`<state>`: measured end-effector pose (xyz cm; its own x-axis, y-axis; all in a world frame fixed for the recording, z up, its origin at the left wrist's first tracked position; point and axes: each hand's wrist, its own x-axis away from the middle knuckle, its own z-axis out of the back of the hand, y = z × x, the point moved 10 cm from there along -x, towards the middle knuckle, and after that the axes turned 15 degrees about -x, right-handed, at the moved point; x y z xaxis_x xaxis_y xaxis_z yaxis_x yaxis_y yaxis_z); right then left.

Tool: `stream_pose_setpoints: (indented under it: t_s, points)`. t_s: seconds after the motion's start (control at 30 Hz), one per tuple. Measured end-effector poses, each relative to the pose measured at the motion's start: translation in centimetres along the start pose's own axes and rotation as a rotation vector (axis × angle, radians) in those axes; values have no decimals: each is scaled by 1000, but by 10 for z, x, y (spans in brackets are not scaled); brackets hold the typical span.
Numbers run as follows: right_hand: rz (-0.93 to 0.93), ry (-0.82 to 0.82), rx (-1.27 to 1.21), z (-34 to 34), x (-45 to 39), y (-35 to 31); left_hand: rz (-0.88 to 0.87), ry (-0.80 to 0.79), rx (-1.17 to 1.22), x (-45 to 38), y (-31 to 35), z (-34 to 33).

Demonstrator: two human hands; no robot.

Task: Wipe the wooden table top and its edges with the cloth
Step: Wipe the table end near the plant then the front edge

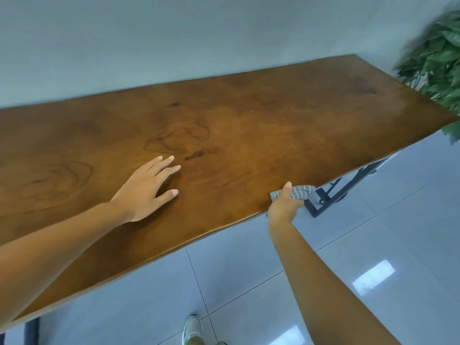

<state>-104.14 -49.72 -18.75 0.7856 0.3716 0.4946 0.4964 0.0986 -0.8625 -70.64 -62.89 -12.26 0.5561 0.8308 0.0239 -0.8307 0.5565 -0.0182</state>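
The long wooden table top (249, 125) runs from lower left to upper right, brown with dark knots. My right hand (282, 207) grips a grey patterned cloth (301, 191) and presses it against the table's near edge, thumb up on the top surface. My left hand (146, 189) lies flat on the table top with its fingers spread, holding nothing, to the left of the cloth.
A pale wall stands behind the table. A green leafy plant (438, 63) crowds the table's right end. Black metal table legs (331, 195) show under the near edge. The glossy tiled floor (373, 245) and my shoe (191, 328) are below.
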Motion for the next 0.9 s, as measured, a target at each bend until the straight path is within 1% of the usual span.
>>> stream_pose_setpoints:
  t_s: [0.13,0.23,0.33,0.4,0.53,0.63,0.73,0.83,0.9]
  points:
    - [50,-38,-78,-13,60,44,81,-21,-33,38,-44,-15]
    - [69,-120,-97,-30,123,86,118,-36,-60,53,-58,-24]
    - [-11,-231,-64,-46,175,124,126,-5,-87,55,-58,-22]
    - [-43,-253,-52,-49,186,134,129,2,-86,54,-57,-21]
    - [-39,-243,15,-47,160,118,139,11,-90,53,-58,-19]
    - [-23,-148,24,-35,124,89,134,14,-94,55,-58,-20]
    - [-66,-39,54,-21,87,59,128,26,-106,53,-60,-23]
    - [-98,-16,128,-12,67,38,128,35,-120,53,-61,-26]
    - [-105,2,153,-10,72,35,128,38,-132,53,-62,-26]
